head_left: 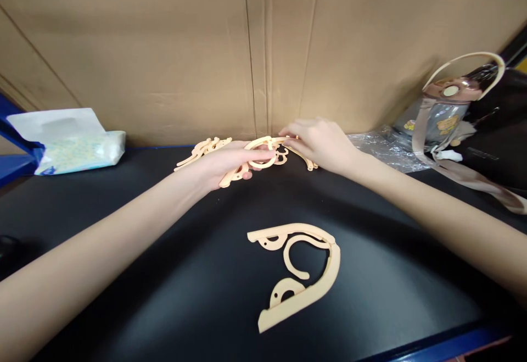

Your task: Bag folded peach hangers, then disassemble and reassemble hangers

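Observation:
My left hand (230,161) is closed around a cream-coloured folding clothes hanger (261,164) near the back of the table; the ring-shaped hook stands out past the thumb, and the palm hides part of the arms. Just right of it, my right hand (319,139) is over another folding hanger (307,159), fingers stretched out and apart, slightly blurred. Whether its fingertips touch that hanger I cannot tell. Behind my left hand lies a small group of similar hangers (201,149). Closer to me, a single half-folded hanger (325,282) lies flat, its hook turned inward.
A tissue pack (78,150) stands at the back left of the black table (173,279). To the right are crumpled clear plastic (381,148), a strapped water bottle (447,115) and a black bag (498,137). Brown cardboard (164,49) rises along the back.

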Demonstrator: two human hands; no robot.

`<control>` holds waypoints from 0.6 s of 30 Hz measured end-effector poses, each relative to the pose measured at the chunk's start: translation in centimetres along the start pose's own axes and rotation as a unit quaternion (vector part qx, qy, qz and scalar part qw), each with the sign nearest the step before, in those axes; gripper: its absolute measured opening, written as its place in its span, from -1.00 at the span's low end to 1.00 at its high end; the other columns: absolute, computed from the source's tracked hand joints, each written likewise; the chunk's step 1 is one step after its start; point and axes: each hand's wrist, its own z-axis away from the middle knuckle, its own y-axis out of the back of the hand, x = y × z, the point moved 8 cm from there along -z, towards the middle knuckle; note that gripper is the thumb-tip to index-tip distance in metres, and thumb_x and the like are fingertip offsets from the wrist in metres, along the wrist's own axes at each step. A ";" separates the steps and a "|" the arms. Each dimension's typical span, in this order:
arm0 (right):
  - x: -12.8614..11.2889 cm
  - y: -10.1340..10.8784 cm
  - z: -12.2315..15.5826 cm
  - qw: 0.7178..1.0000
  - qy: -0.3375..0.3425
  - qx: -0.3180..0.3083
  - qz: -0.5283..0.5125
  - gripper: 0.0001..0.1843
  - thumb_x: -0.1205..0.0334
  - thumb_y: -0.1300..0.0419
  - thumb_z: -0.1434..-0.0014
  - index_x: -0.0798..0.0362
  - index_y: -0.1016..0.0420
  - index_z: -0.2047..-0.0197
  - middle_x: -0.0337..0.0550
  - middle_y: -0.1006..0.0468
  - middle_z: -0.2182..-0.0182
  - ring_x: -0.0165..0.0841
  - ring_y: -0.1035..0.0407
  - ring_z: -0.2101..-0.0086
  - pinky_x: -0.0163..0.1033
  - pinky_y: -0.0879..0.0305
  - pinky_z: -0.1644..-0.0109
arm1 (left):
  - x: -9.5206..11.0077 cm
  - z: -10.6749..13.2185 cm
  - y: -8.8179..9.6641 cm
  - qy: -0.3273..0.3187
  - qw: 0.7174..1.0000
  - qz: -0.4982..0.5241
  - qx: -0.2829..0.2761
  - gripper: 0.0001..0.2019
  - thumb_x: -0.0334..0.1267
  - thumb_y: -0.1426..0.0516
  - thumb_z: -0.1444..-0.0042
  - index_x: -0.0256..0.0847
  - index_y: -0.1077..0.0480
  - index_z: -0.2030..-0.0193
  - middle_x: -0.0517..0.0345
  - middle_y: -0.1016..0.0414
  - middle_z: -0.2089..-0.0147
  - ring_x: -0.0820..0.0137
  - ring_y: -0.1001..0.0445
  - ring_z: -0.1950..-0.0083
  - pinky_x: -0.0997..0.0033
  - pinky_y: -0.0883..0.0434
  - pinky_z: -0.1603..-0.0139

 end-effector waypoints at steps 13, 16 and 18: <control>-1.0 -2.5 0.4 0.981 0.064 -0.115 0.142 -0.78 0.42 0.00 -0.29 0.13 -0.45 0.14 -0.06 -0.59 0.36 -0.25 -0.45 0.42 -0.21 0.16 0.47 | 0.3 0.4 0.1 0.026 0.972 -0.232 0.037 -0.81 -0.15 -0.34 0.03 -0.11 -0.44 0.35 0.28 -0.33 0.50 0.56 -0.18 0.64 0.53 0.02 0.72; 2.4 -2.3 -0.2 0.980 -0.044 -0.155 0.116 -0.75 0.33 0.04 -0.33 0.11 -0.47 0.19 -0.02 -0.60 0.37 -0.22 -0.46 0.39 -0.23 0.10 0.45 | 0.9 0.6 0.4 -0.012 0.961 -0.267 0.067 -0.82 -0.18 -0.34 0.08 -0.14 -0.44 0.40 0.24 -0.39 0.49 0.54 -0.20 0.63 0.50 -0.09 0.66; 4.9 -1.9 -0.4 0.977 -0.118 -0.146 0.097 -0.67 0.32 0.11 -0.37 0.13 -0.48 0.19 0.07 -0.61 0.28 -0.18 -0.47 0.32 -0.23 0.02 0.41 | 1.0 0.7 0.8 -0.009 0.961 -0.264 0.086 -0.78 -0.11 -0.36 0.10 -0.13 -0.46 0.38 0.22 -0.40 0.48 0.53 -0.20 0.62 0.49 -0.07 0.65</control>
